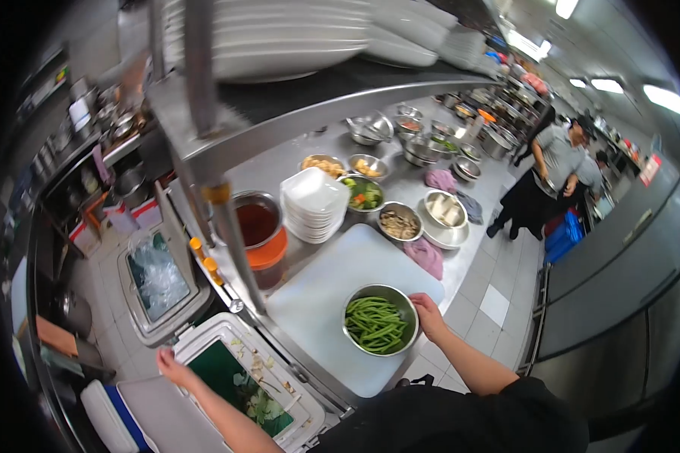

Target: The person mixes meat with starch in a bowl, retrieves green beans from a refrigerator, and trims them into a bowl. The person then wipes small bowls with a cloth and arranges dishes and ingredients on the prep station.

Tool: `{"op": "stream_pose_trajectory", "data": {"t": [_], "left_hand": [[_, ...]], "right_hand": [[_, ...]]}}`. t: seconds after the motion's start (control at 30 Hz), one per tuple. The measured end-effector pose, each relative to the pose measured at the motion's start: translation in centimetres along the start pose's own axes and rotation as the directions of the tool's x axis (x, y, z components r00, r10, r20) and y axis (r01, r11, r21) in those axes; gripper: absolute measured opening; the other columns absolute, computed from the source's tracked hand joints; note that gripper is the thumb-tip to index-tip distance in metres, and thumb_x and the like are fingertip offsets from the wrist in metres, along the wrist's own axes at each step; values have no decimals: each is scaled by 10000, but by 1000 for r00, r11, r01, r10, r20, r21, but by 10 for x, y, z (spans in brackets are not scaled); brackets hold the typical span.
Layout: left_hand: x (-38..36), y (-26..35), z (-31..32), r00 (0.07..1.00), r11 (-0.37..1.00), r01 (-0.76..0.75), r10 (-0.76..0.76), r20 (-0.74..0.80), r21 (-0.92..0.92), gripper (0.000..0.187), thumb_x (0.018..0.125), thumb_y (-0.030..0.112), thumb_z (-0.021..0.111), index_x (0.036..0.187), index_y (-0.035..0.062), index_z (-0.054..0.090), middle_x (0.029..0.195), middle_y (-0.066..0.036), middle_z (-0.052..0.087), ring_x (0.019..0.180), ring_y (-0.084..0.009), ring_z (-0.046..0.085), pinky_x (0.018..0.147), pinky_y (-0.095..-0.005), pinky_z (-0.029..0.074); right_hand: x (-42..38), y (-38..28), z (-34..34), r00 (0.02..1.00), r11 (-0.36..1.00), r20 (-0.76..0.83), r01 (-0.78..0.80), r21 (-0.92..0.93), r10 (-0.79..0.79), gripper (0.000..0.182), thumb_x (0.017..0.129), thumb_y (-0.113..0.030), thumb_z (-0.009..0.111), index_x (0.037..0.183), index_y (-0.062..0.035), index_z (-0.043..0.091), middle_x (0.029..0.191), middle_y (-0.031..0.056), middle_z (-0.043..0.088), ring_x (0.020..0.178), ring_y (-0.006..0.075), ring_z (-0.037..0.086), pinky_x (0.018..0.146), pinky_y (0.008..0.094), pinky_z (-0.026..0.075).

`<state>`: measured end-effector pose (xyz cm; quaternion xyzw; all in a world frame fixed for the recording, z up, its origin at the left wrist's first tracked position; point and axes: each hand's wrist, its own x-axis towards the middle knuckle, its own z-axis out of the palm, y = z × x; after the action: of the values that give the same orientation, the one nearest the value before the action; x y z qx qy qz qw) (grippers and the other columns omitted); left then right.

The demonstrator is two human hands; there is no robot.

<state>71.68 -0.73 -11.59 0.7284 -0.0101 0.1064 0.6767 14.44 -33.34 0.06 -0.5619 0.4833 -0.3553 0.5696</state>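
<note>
A steel bowl (pixel 413 334) full of green beans (pixel 375 325) stands on the white cutting board (pixel 310 302). My right hand (pixel 431 317) is at the bowl's right rim, its fingers closed on that edge. Over to the left, my left hand (pixel 175 368) hovers by the rim of an open bin (pixel 204 330) holding vegetable scraps; its fingers are partly curled, and nothing can be made out in them. Beyond the board are bowls of sliced mushrooms (pixel 399 223) and mixed vegetables (pixel 364 196).
Square white plates (pixel 313 198) are stacked beside a pot of dark red liquid (pixel 257 220). A metal shelf (pixel 295 109) with plates overhangs the counter. A pink cloth (pixel 425 259) lies at the right edge. Another person (pixel 559 166) stands in the aisle.
</note>
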Motion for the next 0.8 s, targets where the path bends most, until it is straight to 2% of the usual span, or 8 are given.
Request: {"op": "stream_pose_trajectory", "data": {"t": [0.17,0.27,0.33,0.4,0.5,0.6,0.7,0.8], "left_hand": [[-41,66,-66,995,995,80,-84,-59,-61,341,1003,255,496,1236,19,572,1016,-101,680,948,-204,648,845,-315,477],[-68,131,-72,981,998,43,-52,-186,-50,326,1007,270,497,1215,35,586,979,-67,671,913,-173,633,805,-292,449],[-85,161,-68,990,995,-34,20,-140,-99,298,1010,261,504,1197,47,593,928,-43,642,858,-145,606,752,-280,435],[-112,197,-57,990,988,-87,71,-126,-128,288,1011,248,508,1191,39,591,887,-34,618,814,-134,580,733,-272,426],[-171,253,-39,970,954,-229,208,-122,-192,263,1012,211,507,1174,20,587,812,-16,570,737,-119,529,704,-251,409],[-257,312,-10,927,902,-370,343,-150,-220,214,1012,156,493,1120,-7,581,731,-11,526,662,-117,478,683,-232,403],[-352,317,20,881,937,-244,322,345,-251,159,984,118,528,1071,-3,582,692,-20,527,629,-111,481,651,-246,426],[-459,287,47,462,981,191,-98,881,9,153,959,121,576,1047,-2,601,734,-49,624,647,-115,571,629,-252,473]], "right_hand": [[-28,-17,-10,918,850,270,377,-368,-291,557,831,34,541,1368,-90,459,1289,154,513,989,240,594,832,316,503],[-39,-40,-14,913,857,315,368,-360,-260,598,803,36,569,1370,-122,462,1314,156,495,1014,255,598,827,334,513],[-30,-28,-21,890,848,357,406,-341,-283,602,776,-14,637,1339,-167,491,1323,152,486,1028,293,602,825,381,521],[-24,-24,-26,763,637,534,622,-455,-364,487,759,-76,679,1215,-175,536,1262,142,499,1020,333,588,846,419,504],[-14,-18,-35,647,632,666,702,-329,-372,367,762,-145,710,1085,-155,537,1177,134,503,1011,359,563,855,434,481],[-16,-24,-60,688,710,660,625,-326,-303,347,756,-121,719,1046,-134,528,1165,127,506,1025,339,563,853,404,486],[-12,-13,-110,677,718,656,633,-290,-332,332,765,-144,736,1034,-130,542,1092,119,508,1014,325,560,845,397,484],[-3,5,-175,654,718,660,652,-243,-370,317,818,-260,746,1029,-147,538,1014,124,474,946,338,546,800,414,466]]}}
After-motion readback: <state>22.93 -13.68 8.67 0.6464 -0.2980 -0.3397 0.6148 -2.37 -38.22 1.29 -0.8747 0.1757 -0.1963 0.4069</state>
